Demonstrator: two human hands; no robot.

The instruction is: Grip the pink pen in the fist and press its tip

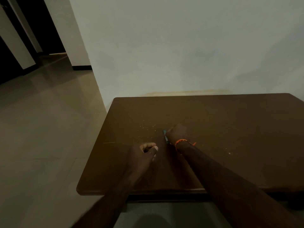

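Teal stick (165, 137) beside right hand (176, 134)

Dark brown wooden table (230, 122) in front of me, far edge against the wall. Pale crumbs (148, 127) lie scattered on the top, left of centre; one white speck (229, 153) lies to the right. My curled left hand (148, 151) rests on the surface.
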